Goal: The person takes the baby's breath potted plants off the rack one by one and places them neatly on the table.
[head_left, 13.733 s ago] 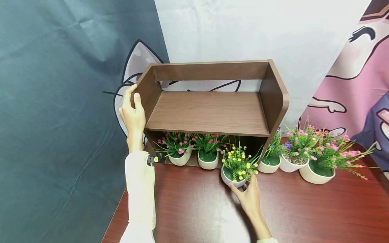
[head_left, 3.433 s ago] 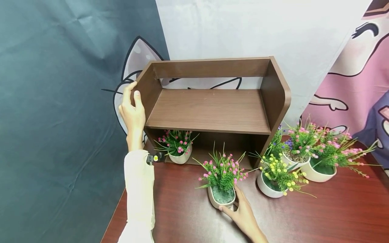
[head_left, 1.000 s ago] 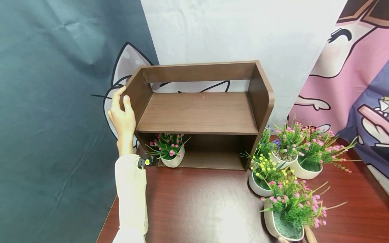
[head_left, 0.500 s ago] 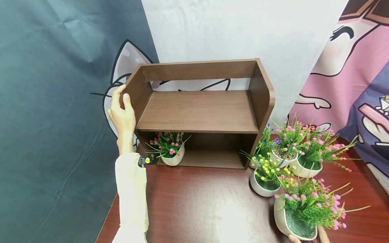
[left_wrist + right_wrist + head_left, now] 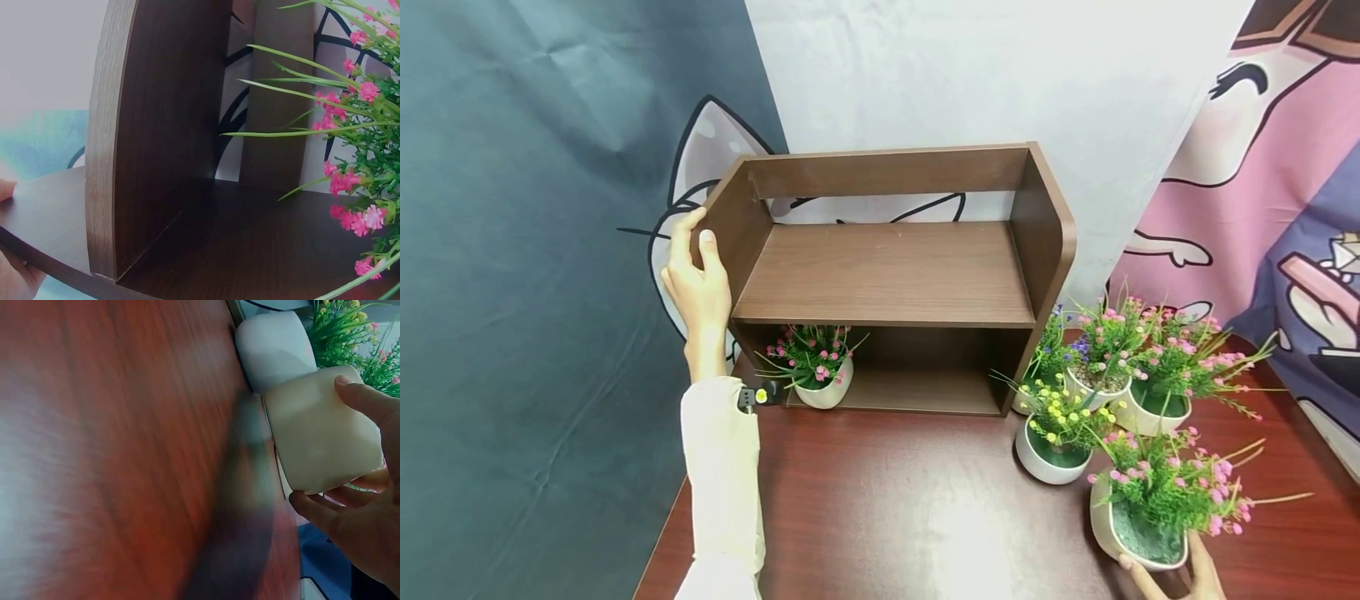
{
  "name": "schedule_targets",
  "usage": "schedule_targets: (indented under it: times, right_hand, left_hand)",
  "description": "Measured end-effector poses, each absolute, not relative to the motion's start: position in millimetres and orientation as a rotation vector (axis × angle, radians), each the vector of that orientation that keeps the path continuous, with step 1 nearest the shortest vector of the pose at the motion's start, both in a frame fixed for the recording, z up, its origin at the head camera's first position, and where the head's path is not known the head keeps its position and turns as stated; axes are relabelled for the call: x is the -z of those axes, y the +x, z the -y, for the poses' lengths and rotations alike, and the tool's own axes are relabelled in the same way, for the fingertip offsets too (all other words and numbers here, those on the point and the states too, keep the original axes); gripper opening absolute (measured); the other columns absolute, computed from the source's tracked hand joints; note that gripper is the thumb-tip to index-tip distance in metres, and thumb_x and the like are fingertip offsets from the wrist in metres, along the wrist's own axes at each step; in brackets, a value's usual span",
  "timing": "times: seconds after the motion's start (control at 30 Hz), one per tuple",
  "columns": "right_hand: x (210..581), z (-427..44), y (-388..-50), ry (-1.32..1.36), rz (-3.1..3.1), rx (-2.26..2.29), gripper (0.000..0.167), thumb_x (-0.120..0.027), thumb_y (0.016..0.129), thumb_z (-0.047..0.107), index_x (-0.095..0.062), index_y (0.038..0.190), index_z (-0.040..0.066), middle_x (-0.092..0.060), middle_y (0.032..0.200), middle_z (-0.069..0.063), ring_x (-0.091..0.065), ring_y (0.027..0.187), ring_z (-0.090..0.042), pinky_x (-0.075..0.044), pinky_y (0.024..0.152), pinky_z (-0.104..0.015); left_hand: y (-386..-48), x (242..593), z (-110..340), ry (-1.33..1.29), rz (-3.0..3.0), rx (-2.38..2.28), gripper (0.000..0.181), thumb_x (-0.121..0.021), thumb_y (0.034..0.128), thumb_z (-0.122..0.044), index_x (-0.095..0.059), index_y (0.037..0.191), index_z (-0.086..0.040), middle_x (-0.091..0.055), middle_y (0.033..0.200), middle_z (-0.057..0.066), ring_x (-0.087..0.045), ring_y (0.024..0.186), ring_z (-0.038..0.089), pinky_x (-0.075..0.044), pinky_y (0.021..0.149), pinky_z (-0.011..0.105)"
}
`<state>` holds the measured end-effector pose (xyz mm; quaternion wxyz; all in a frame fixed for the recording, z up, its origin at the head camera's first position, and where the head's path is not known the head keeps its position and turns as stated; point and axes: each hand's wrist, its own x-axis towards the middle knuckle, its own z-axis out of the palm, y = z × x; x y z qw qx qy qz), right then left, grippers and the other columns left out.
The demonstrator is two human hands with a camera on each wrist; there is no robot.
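At the right front of the head view, my right hand (image 5: 1191, 579) grips a potted plant with pink flowers (image 5: 1150, 533) by its cream pot. In the right wrist view the thumb lies on the wall of the pot (image 5: 325, 431) and the fingers curl round its other side. I cannot tell whether its base touches the table. My left hand (image 5: 698, 287) holds the left side panel of a brown two-tier shelf (image 5: 895, 275), thumb inside the panel. A potted plant with deep pink flowers (image 5: 825, 392) stands at the left of the lower tier.
A yellow-flowered plant in a white pot (image 5: 1051, 462) stands just behind the held one. Behind it, several more potted plants (image 5: 1157, 412) crowd beside the shelf's right side. All are on a reddish-brown table (image 5: 880, 500). A grey-blue cloth (image 5: 550, 292) hangs at the left.
Earlier, the right hand held the yellow-flowered plant, now standing right of the shelf. Since then a pink-flowered plant has moved from the lower tier to the right front. The left hand keeps its hold.
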<state>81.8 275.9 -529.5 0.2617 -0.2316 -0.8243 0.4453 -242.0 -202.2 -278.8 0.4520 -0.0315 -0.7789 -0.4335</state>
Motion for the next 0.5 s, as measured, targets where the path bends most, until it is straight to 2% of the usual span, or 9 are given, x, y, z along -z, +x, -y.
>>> schedule_targets:
  times: [0.07,0.17,0.23,0.27,0.3,0.4,0.5]
  right_hand:
    - [521,-280,76,-0.669,2.308,-1.171,0.080,-0.078,0.064,-0.003,-0.044,0.136,0.003,-0.051,0.114,-0.006,-0.046,0.108,-0.004,-0.026,0.084,-0.002]
    - [517,-291,66,-0.588,2.386,-1.083,0.081,-0.080,0.063,0.001,-0.043,0.135,-0.001,-0.049,0.114,-0.024,-0.041,0.112,-0.005,-0.019,0.086,-0.002]
    - [518,-298,60,-0.511,2.398,-1.087,0.082,-0.079,0.064,0.001,-0.042,0.137,0.001,-0.050,0.116,-0.014,-0.039,0.113,-0.001,-0.019,0.086,-0.002]
    - [518,-302,57,-0.466,2.384,-1.122,0.081,-0.079,0.063,-0.002,-0.043,0.136,0.002,-0.049,0.118,-0.004,-0.036,0.111,0.007,-0.019,0.086,-0.001]
    - [519,-304,54,-0.441,2.381,-1.160,0.083,-0.079,0.064,-0.002,-0.042,0.138,0.006,-0.046,0.118,0.006,-0.032,0.107,0.014,-0.022,0.086,-0.001]
    - [520,-311,46,-0.410,2.374,-1.270,0.080,-0.077,0.069,-0.002,-0.040,0.138,0.016,-0.036,0.113,0.026,-0.034,0.099,0.022,-0.030,0.081,-0.001]
    - [521,-316,39,-0.384,2.375,-1.347,0.080,-0.076,0.071,-0.003,-0.038,0.138,0.019,-0.038,0.114,0.028,-0.040,0.095,0.023,-0.034,0.076,-0.002]
  left_hand:
    - [-242,279,202,-0.082,1.924,1.070,0.031,-0.048,0.0939,-0.027,-0.063,0.120,-0.021,-0.061,0.118,-0.015,-0.057,0.095,0.018,-0.038,0.084,0.029]
    - [-243,279,203,-0.086,1.925,1.074,0.031,-0.048,0.0938,-0.028,-0.063,0.120,-0.021,-0.060,0.119,-0.015,-0.056,0.099,0.015,-0.038,0.087,0.028]
    - [-243,279,203,-0.086,1.926,1.074,0.031,-0.048,0.0939,-0.028,-0.063,0.120,-0.022,-0.060,0.119,-0.016,-0.056,0.101,0.013,-0.038,0.088,0.027]
    - [-243,279,203,-0.084,1.926,1.075,0.030,-0.048,0.0939,-0.027,-0.063,0.120,-0.022,-0.060,0.119,-0.016,-0.056,0.101,0.013,-0.037,0.088,0.027]
    - [-243,279,203,-0.083,1.926,1.074,0.030,-0.048,0.0939,-0.027,-0.063,0.120,-0.022,-0.060,0.119,-0.016,-0.056,0.101,0.013,-0.037,0.088,0.027]
    - [-242,279,203,-0.083,1.925,1.074,0.030,-0.048,0.0937,-0.026,-0.063,0.120,-0.022,-0.060,0.118,-0.016,-0.056,0.101,0.012,-0.038,0.088,0.027]
    - [-242,279,203,-0.086,1.921,1.077,0.030,-0.048,0.0935,-0.026,-0.063,0.119,-0.021,-0.061,0.118,-0.016,-0.056,0.101,0.012,-0.038,0.087,0.027]
